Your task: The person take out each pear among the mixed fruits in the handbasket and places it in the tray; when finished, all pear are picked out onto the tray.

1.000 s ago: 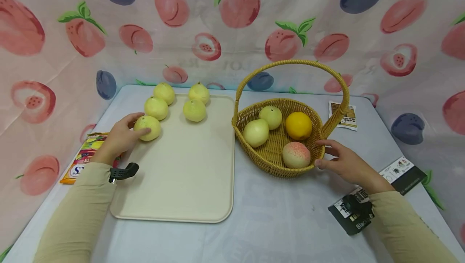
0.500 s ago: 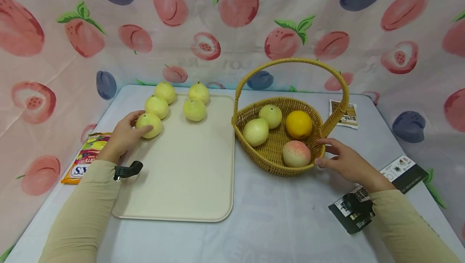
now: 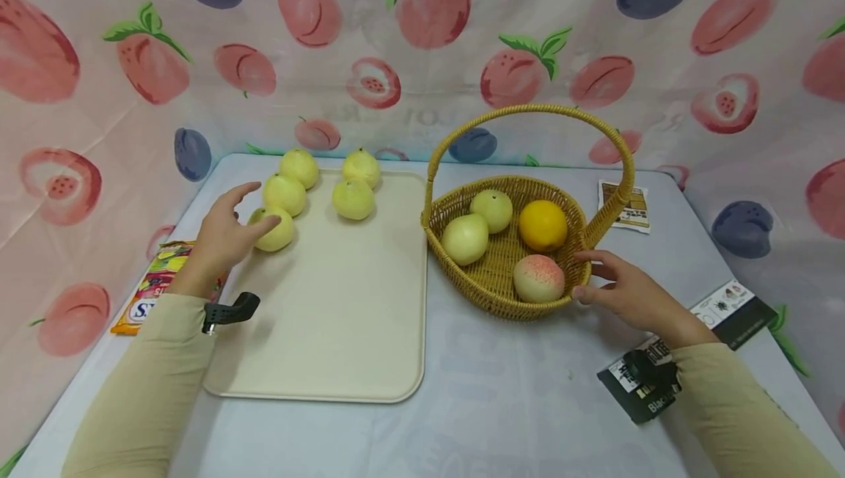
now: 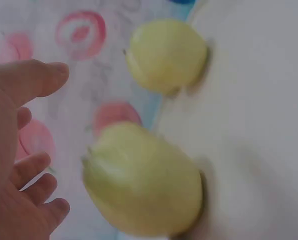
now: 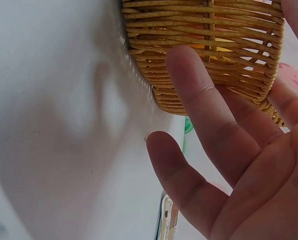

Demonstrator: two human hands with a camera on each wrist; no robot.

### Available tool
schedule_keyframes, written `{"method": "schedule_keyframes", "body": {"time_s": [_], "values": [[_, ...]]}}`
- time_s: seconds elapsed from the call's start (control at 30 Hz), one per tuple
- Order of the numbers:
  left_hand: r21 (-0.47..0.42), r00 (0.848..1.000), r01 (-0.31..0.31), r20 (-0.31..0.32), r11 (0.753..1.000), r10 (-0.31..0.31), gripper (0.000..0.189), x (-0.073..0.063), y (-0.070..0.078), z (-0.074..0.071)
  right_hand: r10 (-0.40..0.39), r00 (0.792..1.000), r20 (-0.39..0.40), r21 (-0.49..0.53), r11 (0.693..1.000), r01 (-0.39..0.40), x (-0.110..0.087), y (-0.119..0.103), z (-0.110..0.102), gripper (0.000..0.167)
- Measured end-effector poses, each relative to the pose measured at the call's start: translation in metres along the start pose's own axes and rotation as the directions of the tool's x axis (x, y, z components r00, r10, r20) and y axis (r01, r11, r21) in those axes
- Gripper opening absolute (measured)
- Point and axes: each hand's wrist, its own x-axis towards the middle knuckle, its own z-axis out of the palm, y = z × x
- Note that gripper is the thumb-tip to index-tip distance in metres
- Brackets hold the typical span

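Note:
My left hand (image 3: 223, 237) is held apart from the nearest of several round, pale yellow-green, pear-like fruits (image 3: 276, 232), with thumb and fingers spread and nothing between them. That fruit sits at the left edge of a beige tray (image 3: 330, 317). In the left wrist view the hand (image 4: 19, 150) is clearly separate from two fruits, the nearer one (image 4: 144, 185) large and blurred. With my right hand (image 3: 627, 295) I hold the right end of a wicker basket (image 3: 502, 306) between thumb and fingers. Inside lie two green fruits (image 3: 465, 240), an orange (image 3: 543, 226) and a peach (image 3: 538, 278).
A colourful snack bag (image 3: 155, 287) lies left of the tray, partly under my left forearm. Near the right sleeve are black-and-white packets (image 3: 637, 390). A small white-and-brown sachet (image 3: 627, 207) lies behind the basket's right end. Fruit-printed cloth (image 3: 422, 82) hangs behind the table.
My left hand has let go of the nearest fruit, spreading its fingers and drawing slightly left. The fruit stays at the tray's left edge. My right hand and the basket stay in place.

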Motion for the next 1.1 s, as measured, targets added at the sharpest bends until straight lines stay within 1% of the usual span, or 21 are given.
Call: {"method": "schedule_keyframes", "body": {"time_s": [0.07, 0.13, 0.23, 0.3, 0.37, 0.43, 0.57, 0.63, 0.7, 0.9, 1.1], "values": [[-0.027, 0.999, -0.049, -0.003, 0.998, 0.049, 0.079, -0.004, 0.012, 0.001, 0.005, 1.000, 0.002, 0.002, 1.000, -0.005, 0.000, 0.000, 0.000, 0.070], [-0.051, 0.994, -0.110, -0.004, 0.993, 0.110, 0.076, -0.008, 0.023, 0.005, 0.011, 1.000, 0.006, 0.005, 1.000, -0.011, 0.000, -0.001, 0.000, 0.071], [-0.071, 0.979, -0.203, -0.004, 0.977, 0.203, 0.072, -0.012, 0.039, 0.015, 0.014, 1.000, 0.005, 0.009, 1.000, -0.014, 0.000, -0.001, 0.000, 0.071], [-0.087, 0.968, -0.251, 0.008, 0.964, 0.253, 0.071, -0.014, 0.048, 0.024, 0.013, 1.000, 0.003, 0.009, 1.000, -0.013, 0.000, -0.001, 0.001, 0.071], [-0.105, 0.957, -0.285, 0.029, 0.953, 0.289, 0.071, -0.016, 0.055, 0.035, 0.011, 1.000, 0.000, 0.009, 1.000, -0.011, 0.000, -0.001, 0.001, 0.071], [-0.122, 0.945, -0.312, 0.062, 0.942, 0.321, 0.072, -0.017, 0.062, 0.047, 0.008, 1.000, -0.003, 0.008, 1.000, -0.008, 0.000, -0.001, 0.001, 0.070], [-0.139, 0.915, -0.360, 0.142, 0.923, 0.378, 0.074, -0.020, 0.075, 0.072, 0.007, 1.000, -0.008, 0.001, 1.000, -0.007, -0.001, -0.001, 0.001, 0.070], [-0.162, 0.898, -0.377, 0.178, 0.912, 0.403, 0.074, -0.022, 0.081, 0.084, 0.006, 1.000, -0.010, -0.002, 1.000, -0.006, -0.001, -0.001, 0.001, 0.070], [-0.186, 0.884, -0.387, 0.202, 0.903, 0.421, 0.074, -0.023, 0.087, 0.094, 0.006, 1.000, -0.009, 0.000, 1.000, -0.006, -0.001, -0.002, 0.001, 0.070], [-0.252, 0.845, -0.429, 0.227, 0.867, 0.484, 0.072, -0.023, 0.105, 0.114, 0.003, 1.000, -0.004, 0.007, 1.000, -0.003, 0.000, -0.002, 0.000, 0.070], [-0.277, 0.794, -0.487, 0.253, 0.828, 0.552, 0.073, -0.017, 0.127, 0.133, 0.008, 1.000, -0.004, 0.002, 1.000, -0.008, -0.001, -0.002, 0.000, 0.071]]}}
